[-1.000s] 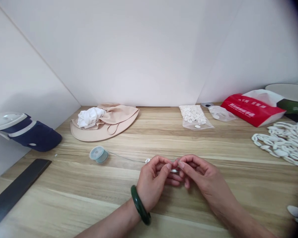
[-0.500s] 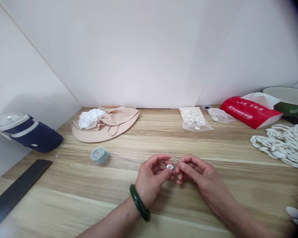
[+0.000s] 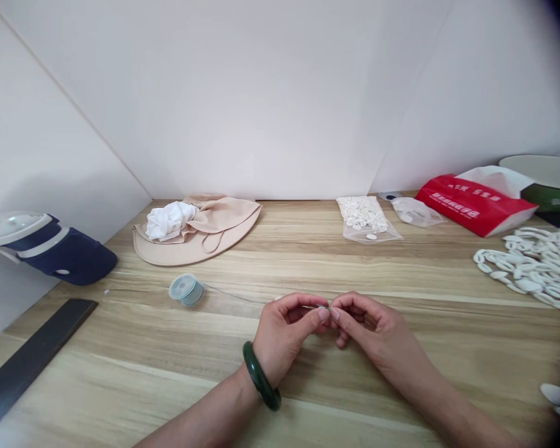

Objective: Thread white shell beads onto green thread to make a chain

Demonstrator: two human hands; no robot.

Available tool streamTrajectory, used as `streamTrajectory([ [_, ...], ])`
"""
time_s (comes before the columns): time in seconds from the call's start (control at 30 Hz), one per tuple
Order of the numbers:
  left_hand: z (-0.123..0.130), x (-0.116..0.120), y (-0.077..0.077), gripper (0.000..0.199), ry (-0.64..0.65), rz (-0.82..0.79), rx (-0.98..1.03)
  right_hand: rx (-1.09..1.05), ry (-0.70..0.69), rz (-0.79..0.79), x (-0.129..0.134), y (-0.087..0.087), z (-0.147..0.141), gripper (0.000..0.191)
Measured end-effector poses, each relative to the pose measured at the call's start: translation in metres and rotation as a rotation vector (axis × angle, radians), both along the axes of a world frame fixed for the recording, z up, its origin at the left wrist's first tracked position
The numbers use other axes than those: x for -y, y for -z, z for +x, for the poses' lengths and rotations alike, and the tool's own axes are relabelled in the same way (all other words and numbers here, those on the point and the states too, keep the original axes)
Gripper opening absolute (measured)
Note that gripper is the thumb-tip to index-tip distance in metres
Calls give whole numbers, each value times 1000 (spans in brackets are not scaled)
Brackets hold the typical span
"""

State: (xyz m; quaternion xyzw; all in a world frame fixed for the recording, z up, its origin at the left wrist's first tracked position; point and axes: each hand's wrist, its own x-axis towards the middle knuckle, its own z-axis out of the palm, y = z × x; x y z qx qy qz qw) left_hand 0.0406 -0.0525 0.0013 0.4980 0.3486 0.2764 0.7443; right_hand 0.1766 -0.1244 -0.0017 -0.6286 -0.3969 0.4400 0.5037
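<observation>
My left hand, with a dark green bangle on the wrist, is closed in a pinch. Between its thumb and forefinger shows a small bit of pale blue-grey thread. Fingertip to fingertip with it, my right hand pinches too, apparently on the same thread, though its fingers mostly cover it. A spool of pale blue-green thread lies to the left, and its line runs across the table to behind my left hand. A small white bit peeks out behind the left knuckles.
Strung white shells lie at right, with loose ones nearer. Behind are a bag of shells, a small clear bag and a red tissue pack. Leftward are a beige hat, a blue jug and a dark strip.
The white cowrie shell that showed in my left fingertips is out of sight there now. My hands have come together, their fingertips meeting. The view has shifted slightly.
</observation>
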Motion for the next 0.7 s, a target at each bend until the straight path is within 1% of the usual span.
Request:
streamTrajectory([
  [0.13,0,0,2,20,-51,8,-9,-26,0,-1,0,1,-2,21],
  [0.2,0,-1,2,20,-56,-6,-7,-29,11,0,0,2,-2,21],
  [0.33,1,-1,2,21,-26,-63,16,-2,46,-2,-1,3,-2,23],
  [0.47,0,-2,3,23,32,-119,31,14,102,-5,-1,-1,-1,24],
  [0.57,-2,-2,2,26,30,-126,8,12,120,0,-1,-5,-1,24],
  [0.7,-2,-3,2,25,21,-108,16,1,110,6,-1,-7,-1,24],
])
